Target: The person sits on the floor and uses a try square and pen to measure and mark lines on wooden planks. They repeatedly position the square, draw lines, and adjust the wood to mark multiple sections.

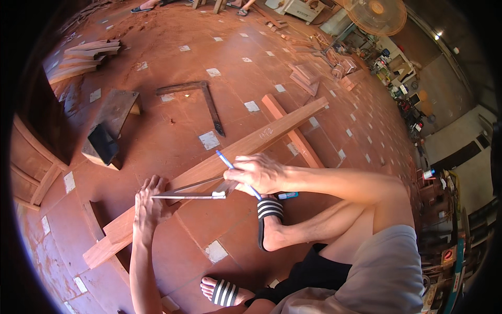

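A long reddish wooden plank [251, 138] lies slantwise before me, with chalk-like marks toward its far end. My right hand [257, 174] is closed round a blue pen [224, 158] above the plank's near edge. Toward the plank's left end, my left hand [149, 201] has its fingers curled over the wood. A thin straight strip [188, 197] with a white end stretches from my left hand toward my right. Just behind it runs a second thin, darker strip [196, 184]; I cannot tell whether the two are joined. Fingers hide part of the plank.
Another wooden bar [298, 136] crosses under the plank. A teal-labelled marker [288, 195] lies by my sandalled foot. Beyond are a dark L-shaped square [205, 102], a low wooden bench [117, 112], stacked curved wood pieces [86, 57], and a fan [375, 14]. Tools line the right side.
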A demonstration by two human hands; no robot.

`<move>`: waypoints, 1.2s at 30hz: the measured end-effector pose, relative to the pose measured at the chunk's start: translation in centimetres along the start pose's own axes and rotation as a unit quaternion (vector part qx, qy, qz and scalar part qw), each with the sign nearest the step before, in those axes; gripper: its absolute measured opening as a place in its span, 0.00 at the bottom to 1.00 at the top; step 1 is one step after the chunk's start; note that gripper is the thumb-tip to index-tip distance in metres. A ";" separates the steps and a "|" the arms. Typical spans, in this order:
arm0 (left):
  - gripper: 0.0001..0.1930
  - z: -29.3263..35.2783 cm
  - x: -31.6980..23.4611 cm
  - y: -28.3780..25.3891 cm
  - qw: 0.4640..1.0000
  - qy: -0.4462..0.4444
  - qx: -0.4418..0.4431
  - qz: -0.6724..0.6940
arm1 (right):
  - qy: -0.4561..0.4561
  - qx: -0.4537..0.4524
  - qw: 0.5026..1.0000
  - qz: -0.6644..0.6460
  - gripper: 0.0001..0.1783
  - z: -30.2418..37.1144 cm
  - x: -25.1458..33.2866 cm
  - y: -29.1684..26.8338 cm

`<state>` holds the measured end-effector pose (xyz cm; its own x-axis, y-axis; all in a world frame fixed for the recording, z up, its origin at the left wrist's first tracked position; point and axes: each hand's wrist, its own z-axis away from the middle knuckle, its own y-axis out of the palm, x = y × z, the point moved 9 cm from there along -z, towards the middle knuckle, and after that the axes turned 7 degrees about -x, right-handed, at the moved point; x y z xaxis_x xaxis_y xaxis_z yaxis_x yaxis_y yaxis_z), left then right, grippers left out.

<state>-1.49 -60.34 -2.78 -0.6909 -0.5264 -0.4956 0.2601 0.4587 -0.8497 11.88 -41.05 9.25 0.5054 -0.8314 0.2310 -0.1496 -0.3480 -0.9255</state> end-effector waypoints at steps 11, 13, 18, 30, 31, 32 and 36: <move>0.29 4.7 4.3 -5.5 0.997 -0.011 -0.057 -0.049 | 0.286 -0.109 0.952 -0.020 0.13 4.8 -10.1 -2.2; 0.28 5.4 5.5 -6.3 0.999 -0.004 -0.042 -0.032 | 0.331 -0.148 0.932 0.002 0.11 6.6 -11.3 -1.9; 0.26 5.7 8.2 -6.5 0.999 -0.032 0.024 0.007 | 0.407 -0.247 0.875 -0.087 0.08 9.2 -11.8 1.2; 0.31 10.6 3.7 -5.9 0.973 0.116 -0.148 -0.135 | 0.370 -0.344 0.837 -0.209 0.18 7.4 -9.9 2.7; 0.31 11.5 3.0 -5.5 0.957 0.123 -0.164 -0.204 | 0.391 -0.367 0.811 -0.235 0.23 7.7 -10.1 3.2; 0.30 12.2 2.4 -5.0 0.939 0.130 -0.178 -0.265 | 0.423 -0.400 0.774 -0.249 0.23 8.6 -10.3 3.8; 0.34 12.3 3.9 -3.4 0.972 0.039 -0.108 -0.203 | 0.518 -0.529 0.593 -0.317 0.25 13.0 -10.3 7.3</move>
<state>3.24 -72.79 -4.02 -0.7580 -0.6438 -0.1051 -0.1861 0.3678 -0.9111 16.60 -29.37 -3.78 0.0337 -0.0191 0.9992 -0.9346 -0.3548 0.0248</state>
